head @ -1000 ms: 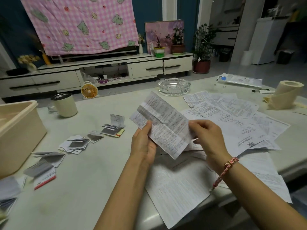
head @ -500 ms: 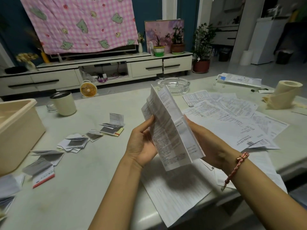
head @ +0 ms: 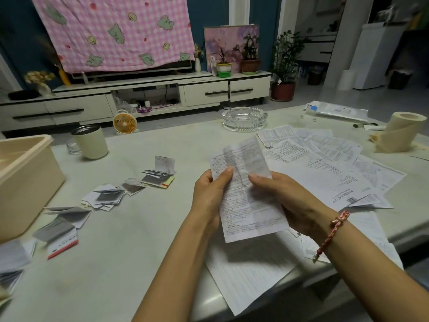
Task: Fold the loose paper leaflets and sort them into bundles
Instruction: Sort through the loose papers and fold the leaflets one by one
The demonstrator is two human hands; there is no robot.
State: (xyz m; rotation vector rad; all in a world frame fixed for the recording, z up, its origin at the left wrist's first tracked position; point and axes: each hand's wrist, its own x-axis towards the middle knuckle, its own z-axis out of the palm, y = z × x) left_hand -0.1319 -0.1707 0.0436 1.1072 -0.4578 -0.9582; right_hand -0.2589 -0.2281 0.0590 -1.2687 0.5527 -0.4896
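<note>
Leaflet pinched above the table by both hands, left and right

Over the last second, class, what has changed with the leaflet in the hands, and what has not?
The leaflet went from one open sheet to a narrower strip, folded lengthwise. The left hand and right hand held it throughout. The folded bundles and loose sheets stayed put.

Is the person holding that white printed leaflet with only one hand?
No, the left hand and the right hand both pinch the white printed paper leaflet, one at each side.
</note>
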